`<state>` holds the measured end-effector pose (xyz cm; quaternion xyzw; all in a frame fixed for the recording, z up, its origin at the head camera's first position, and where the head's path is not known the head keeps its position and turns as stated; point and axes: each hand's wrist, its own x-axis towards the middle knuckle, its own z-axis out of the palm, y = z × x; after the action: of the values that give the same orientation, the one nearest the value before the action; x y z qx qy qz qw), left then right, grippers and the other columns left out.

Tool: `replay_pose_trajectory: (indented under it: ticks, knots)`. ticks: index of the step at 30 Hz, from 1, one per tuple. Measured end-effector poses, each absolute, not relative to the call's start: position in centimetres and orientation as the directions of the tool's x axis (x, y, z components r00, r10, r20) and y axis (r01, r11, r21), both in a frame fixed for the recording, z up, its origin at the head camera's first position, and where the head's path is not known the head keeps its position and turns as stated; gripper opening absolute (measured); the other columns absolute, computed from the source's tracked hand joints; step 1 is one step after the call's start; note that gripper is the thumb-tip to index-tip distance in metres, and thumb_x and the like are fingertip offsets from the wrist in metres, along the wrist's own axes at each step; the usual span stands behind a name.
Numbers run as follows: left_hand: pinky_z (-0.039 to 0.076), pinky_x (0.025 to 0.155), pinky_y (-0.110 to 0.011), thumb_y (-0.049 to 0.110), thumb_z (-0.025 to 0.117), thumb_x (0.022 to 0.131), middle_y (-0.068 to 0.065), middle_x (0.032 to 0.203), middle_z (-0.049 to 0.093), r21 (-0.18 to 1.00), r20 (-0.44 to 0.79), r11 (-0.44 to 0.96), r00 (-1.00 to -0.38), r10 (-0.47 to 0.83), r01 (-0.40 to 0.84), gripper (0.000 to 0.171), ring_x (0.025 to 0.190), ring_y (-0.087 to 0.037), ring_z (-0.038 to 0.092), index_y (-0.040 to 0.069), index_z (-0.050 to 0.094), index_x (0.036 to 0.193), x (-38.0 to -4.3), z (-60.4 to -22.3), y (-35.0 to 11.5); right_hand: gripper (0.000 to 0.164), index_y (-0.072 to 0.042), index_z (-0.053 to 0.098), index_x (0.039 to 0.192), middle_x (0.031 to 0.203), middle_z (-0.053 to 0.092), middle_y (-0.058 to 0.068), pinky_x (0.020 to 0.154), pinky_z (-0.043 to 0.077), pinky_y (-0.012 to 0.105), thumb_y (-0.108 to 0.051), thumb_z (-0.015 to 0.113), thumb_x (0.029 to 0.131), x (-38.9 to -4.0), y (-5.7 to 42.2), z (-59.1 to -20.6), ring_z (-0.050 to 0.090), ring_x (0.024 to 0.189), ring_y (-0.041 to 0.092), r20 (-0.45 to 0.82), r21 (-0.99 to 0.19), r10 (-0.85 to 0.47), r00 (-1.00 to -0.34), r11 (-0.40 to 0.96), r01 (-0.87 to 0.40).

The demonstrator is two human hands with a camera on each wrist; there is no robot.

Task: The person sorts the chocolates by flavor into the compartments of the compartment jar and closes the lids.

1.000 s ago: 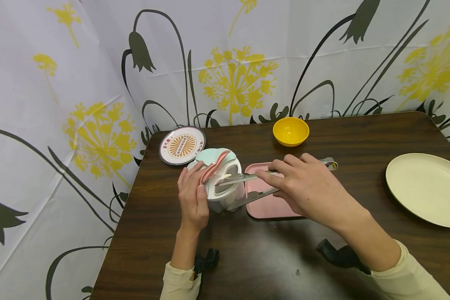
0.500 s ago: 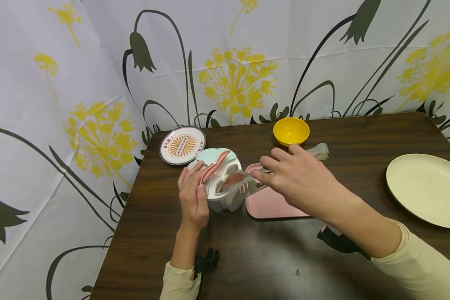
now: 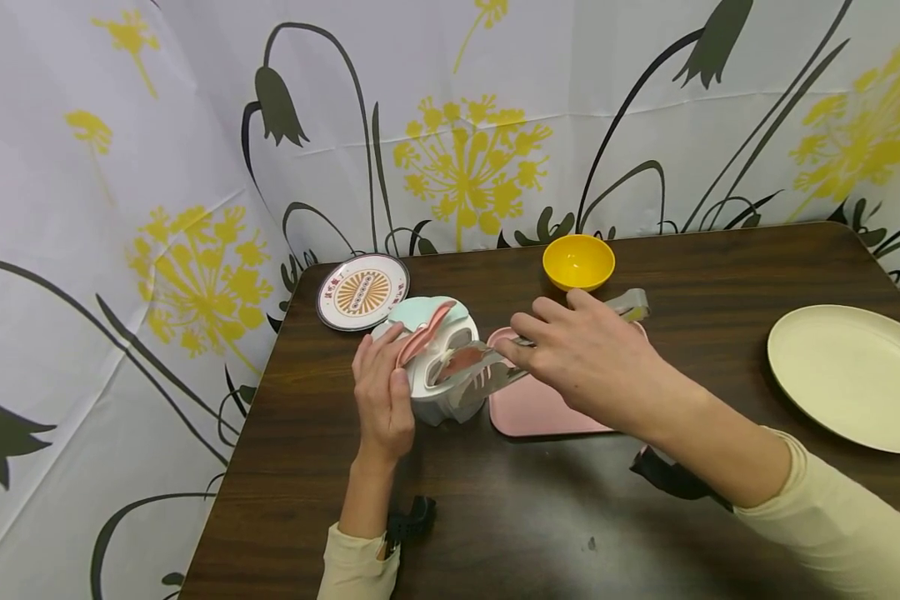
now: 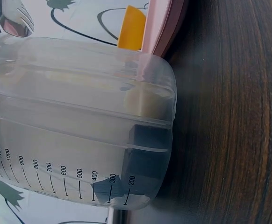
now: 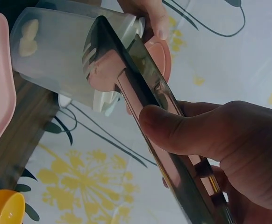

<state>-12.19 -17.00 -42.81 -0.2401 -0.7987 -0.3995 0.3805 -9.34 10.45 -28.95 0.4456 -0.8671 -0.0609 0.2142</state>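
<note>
A clear plastic canister with printed measuring marks has a white divided lid with a mint flap and a raised pink flap. My left hand holds the pink flap, its thumb in front. My right hand grips metal tongs, thumb along one arm. The tongs' slotted tip overlaps the canister's opening in the head view; the right wrist view shows nothing between the tips. Inside the canister are pale pieces and a dark block.
A pink tray lies right of the canister, partly under the right hand. Behind it stands a yellow bowl. A patterned plate sits at the back left, and a cream oval plate at the right.
The tongs have turned in my right hand and their arms have come closer together. The right hand has shifted slightly left. My left hand keeps its place on the pink flap.
</note>
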Motion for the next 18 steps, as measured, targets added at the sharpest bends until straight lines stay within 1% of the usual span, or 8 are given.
replay_pose_trajectory:
  ticks: [2, 5, 9, 14, 18]
  knots:
    - [0.019, 0.110, -0.057, 0.020, 0.034, 0.093, -0.010, 0.115, 0.069, 0.460, 0.799, 0.567, -0.597, 0.071, 0.683, 0.042, 0.121, -0.031, 0.055, 0.002, 0.067, 0.112, -12.2, -42.8, -17.1, 0.043, -0.016, 0.068, 0.116, 0.105, 0.064, 0.002, 0.072, 0.044, 0.035, -0.015, 0.083, 0.076, -9.4, 10.2, -29.1, 0.055, 0.090, 0.023, 0.309, 0.285, -0.800, -0.513, 0.593, -0.753]
    - [0.018, 0.110, -0.056, 0.020, 0.034, 0.093, -0.010, 0.116, 0.068, 0.467, 0.794, 0.570, -0.604, 0.067, 0.676, 0.042, 0.121, -0.030, 0.055, 0.002, 0.067, 0.112, -12.2, -42.8, -17.1, 0.041, -0.015, 0.069, 0.115, 0.104, 0.064, 0.002, 0.070, 0.042, 0.034, -0.015, 0.083, 0.076, -9.7, 9.7, -29.4, 0.055, 0.089, 0.022, 0.296, 0.296, -0.812, -0.503, 0.579, -0.760]
    - [0.018, 0.111, -0.055, 0.021, 0.033, 0.094, -0.012, 0.119, 0.067, 0.468, 0.785, 0.570, -0.614, 0.083, 0.675, 0.044, 0.123, -0.030, 0.054, 0.003, 0.067, 0.115, -12.2, -42.8, -16.9, 0.042, -0.016, 0.069, 0.115, 0.105, 0.064, 0.002, 0.068, 0.040, 0.034, -0.014, 0.083, 0.076, -9.9, 9.6, -29.8, 0.054, 0.089, 0.022, 0.274, 0.314, -0.818, -0.506, 0.573, -0.757]
    - [0.018, 0.109, -0.059, 0.021, 0.033, 0.094, -0.013, 0.120, 0.067, 0.459, 0.786, 0.576, -0.611, 0.091, 0.676, 0.044, 0.123, -0.029, 0.054, 0.003, 0.066, 0.116, -12.2, -42.7, -16.8, 0.049, -0.015, 0.066, 0.120, 0.109, 0.063, 0.005, 0.074, 0.044, 0.036, -0.015, 0.085, 0.074, -9.9, 10.1, -29.8, 0.056, 0.094, 0.025, 0.278, 0.297, -0.808, -0.520, 0.587, -0.753]
    - [0.019, 0.108, -0.060, 0.021, 0.033, 0.094, -0.012, 0.120, 0.067, 0.456, 0.787, 0.578, -0.610, 0.093, 0.677, 0.044, 0.123, -0.030, 0.054, 0.003, 0.067, 0.116, -12.2, -42.7, -16.9, 0.054, -0.015, 0.065, 0.123, 0.106, 0.062, 0.005, 0.075, 0.045, 0.036, -0.013, 0.085, 0.073, -9.8, 10.7, -29.3, 0.057, 0.094, 0.025, 0.294, 0.286, -0.799, -0.525, 0.597, -0.749]
